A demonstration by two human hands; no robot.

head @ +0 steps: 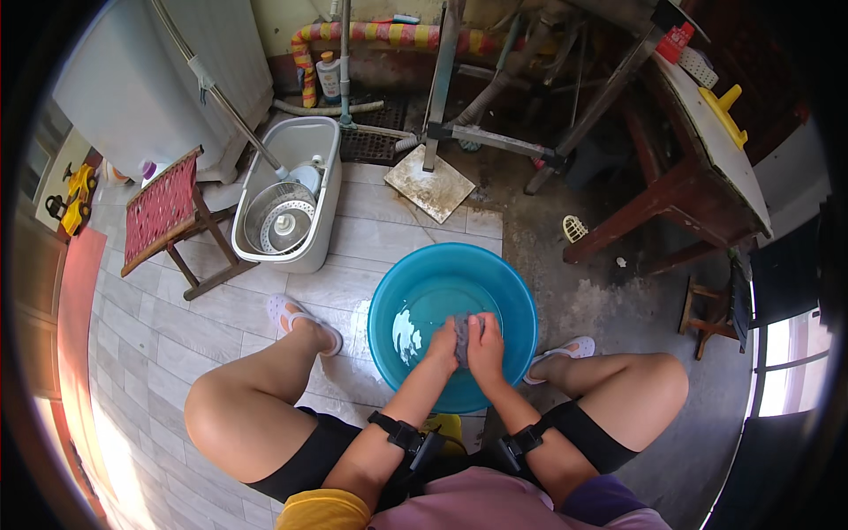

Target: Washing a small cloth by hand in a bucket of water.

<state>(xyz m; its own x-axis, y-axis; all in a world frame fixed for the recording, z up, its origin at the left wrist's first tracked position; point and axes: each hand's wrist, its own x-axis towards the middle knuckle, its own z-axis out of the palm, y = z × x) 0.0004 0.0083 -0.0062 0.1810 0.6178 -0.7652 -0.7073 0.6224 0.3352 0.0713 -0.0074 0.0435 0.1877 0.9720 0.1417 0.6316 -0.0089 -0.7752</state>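
A round blue plastic basin point(379, 285) with water in it stands on the floor between my feet. Over its near half, my left hand point(442, 344) and my right hand point(485, 344) are close together, with a wet grey cloth point(464, 339) gripped between them. Part of the cloth is hidden by my fingers. Light reflects off the water to the left of my hands.
A mop bucket point(334, 199) with a mop handle point(242, 112) leaning in it stands front left, beside a folding stool with red webbing point(162, 212). A metal stand's leg rests on a stained tile point(430, 189). A wooden table point(702, 139) is at right, a drain cover point(574, 228) near it.
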